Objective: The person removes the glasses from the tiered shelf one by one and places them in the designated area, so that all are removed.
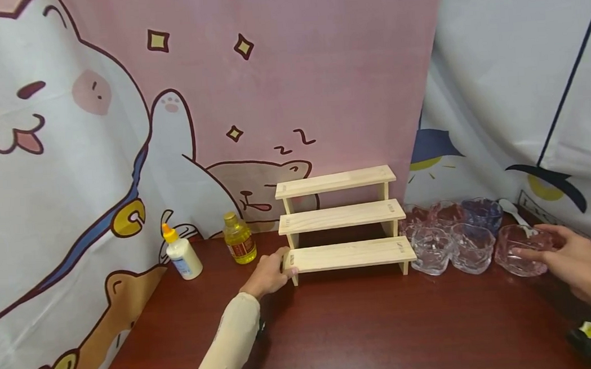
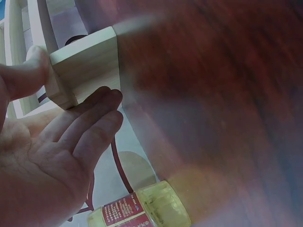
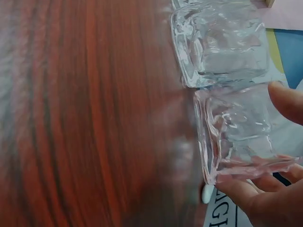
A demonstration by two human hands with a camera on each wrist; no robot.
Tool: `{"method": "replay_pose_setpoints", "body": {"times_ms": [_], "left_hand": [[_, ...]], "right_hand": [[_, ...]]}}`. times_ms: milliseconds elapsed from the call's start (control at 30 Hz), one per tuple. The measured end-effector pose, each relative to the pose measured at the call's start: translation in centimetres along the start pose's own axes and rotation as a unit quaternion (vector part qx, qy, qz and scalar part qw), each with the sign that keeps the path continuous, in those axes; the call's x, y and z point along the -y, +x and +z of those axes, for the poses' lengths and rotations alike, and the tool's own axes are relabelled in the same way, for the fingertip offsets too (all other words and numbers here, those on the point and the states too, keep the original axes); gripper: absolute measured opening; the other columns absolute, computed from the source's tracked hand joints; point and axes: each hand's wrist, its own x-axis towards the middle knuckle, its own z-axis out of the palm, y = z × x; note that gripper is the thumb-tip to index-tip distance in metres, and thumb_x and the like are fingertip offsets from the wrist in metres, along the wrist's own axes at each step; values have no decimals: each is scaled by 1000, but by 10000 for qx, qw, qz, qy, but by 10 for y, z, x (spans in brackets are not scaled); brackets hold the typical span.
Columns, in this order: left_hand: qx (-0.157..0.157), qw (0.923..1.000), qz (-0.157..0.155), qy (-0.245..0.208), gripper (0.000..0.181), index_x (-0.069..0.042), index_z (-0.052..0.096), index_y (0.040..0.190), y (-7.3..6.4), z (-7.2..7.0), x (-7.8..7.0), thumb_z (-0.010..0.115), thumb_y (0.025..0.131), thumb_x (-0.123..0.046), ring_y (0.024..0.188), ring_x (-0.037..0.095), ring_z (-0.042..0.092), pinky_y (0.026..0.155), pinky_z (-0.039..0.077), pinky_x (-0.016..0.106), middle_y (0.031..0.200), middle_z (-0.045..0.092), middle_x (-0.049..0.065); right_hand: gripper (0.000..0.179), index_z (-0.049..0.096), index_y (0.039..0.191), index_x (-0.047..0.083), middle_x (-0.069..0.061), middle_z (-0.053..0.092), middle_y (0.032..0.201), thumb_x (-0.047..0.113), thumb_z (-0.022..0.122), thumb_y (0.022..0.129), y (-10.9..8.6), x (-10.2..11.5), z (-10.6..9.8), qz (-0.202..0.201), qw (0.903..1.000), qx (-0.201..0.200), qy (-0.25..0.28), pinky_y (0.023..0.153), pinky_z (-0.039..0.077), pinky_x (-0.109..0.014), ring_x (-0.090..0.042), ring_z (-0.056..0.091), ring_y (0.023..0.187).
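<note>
At the left end of a three-tier wooden shelf [image 1: 348, 254], my left hand [image 1: 268, 275] grips the lowest board. In the left wrist view the thumb lies on the board's edge and the fingers [image 2: 97, 137] reach underneath. On the far right, my right hand [image 1: 579, 260] holds a pinkish clear glass cup [image 1: 515, 255] by its sides. The right wrist view has the thumb [image 3: 288, 101] on one side of this cup and fingers on the other. A clear glass cup [image 3: 227, 47] stands right beside it.
Several clear, pink and blue glass cups [image 1: 472, 247] cluster right of the shelf, with a white spoon-like item [image 1: 513, 210] behind. To the left stand an oil bottle [image 1: 240, 241] and a white glue bottle [image 1: 182, 256]. A printed cloth [image 1: 345, 91] hangs behind the dark red table [image 1: 360, 333].
</note>
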Motion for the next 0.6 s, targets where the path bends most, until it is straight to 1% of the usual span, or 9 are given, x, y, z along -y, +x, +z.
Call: {"method": "replay_pose_setpoints", "body": {"times_ms": [100,133,233,367,467,600], "left_hand": [[-30,10000,55,31,59,-1,47,145,1,1,0,70,95,-22,101,26,62,92,51,44,125,66,24],[-29,10000,73,32,59,-1,47,145,1,1,1,70,95,-22,101,26,62,92,51,45,126,66,24],[-26,9999,105,-48,60,-1,48,145,1,2,1,71,94,-23,102,27,62,93,51,46,126,66,24],[-16,9999,69,-71,61,-2,47,145,0,2,1,71,94,-23,102,26,62,93,52,46,127,65,25],[-17,10000,24,-50,60,-2,48,145,0,2,1,71,94,-23,104,27,63,94,52,46,128,65,25],[-27,10000,9,-27,60,-3,48,145,0,1,1,71,94,-24,107,29,63,96,51,47,129,64,25]], "right_hand": [[88,22,154,-9,-44,29,149,20,74,89,4,3,4,278,9995,-104,87,85,43,-60,-57,39,125],[89,21,154,-9,-44,27,150,19,74,89,4,3,5,372,9992,-107,123,89,41,-63,-58,37,127],[88,20,155,-7,-43,25,152,16,73,89,6,5,8,509,9985,-133,122,85,44,-61,-57,38,127],[88,20,156,-6,-43,25,153,17,73,89,7,6,12,587,9981,-153,118,86,44,-61,-55,38,125],[87,20,156,-5,-42,29,150,18,73,90,8,6,15,616,9978,-199,129,80,45,-56,-51,42,114],[87,20,157,-4,-40,28,152,17,72,90,9,7,18,618,9976,-257,203,83,46,-59,-52,43,117]]}}
